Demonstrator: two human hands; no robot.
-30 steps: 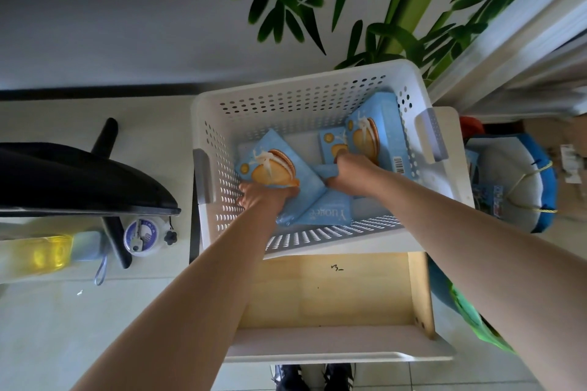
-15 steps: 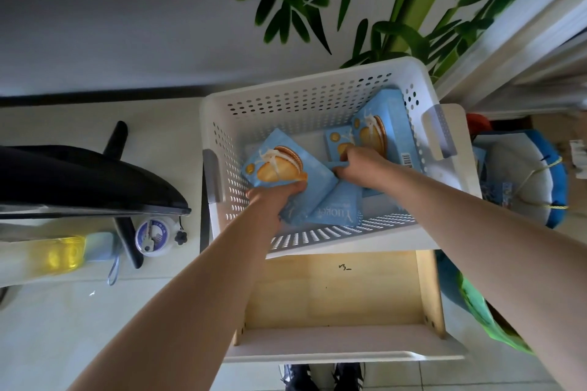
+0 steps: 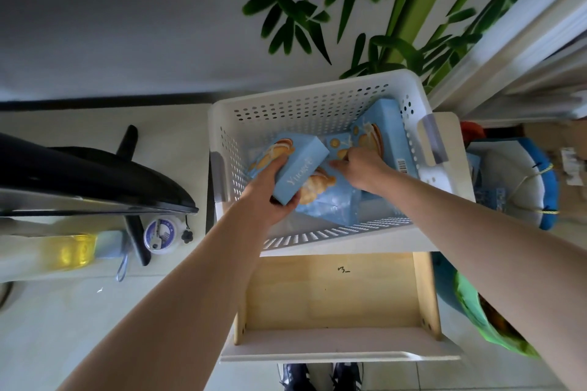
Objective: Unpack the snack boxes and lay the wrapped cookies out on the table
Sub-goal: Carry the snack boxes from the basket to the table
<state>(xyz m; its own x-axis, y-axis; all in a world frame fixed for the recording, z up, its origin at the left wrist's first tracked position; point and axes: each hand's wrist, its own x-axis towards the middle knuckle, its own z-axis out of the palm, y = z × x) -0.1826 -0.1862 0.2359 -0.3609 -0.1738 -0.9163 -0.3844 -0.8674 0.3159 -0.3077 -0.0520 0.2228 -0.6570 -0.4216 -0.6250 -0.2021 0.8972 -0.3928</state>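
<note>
Inside white basket [image 3: 317,105], left hand [image 3: 270,197] gripping snack box [image 3: 298,168], right hand's [image 3: 365,168] fingertips hidden

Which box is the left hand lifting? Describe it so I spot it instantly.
Look in the white perforated basket on the stool. Near its left wall, the left hand grips a tilted blue snack box; unlike its neighbours, it shows a lettered side panel.

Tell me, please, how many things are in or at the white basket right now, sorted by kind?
Blue snack boxes: 4, one held up by the left hand, one lying under it, one small at the right hand, one leaning on the right wall.
White baskets: 1.
Hands: 2.
Total: 7.
</note>
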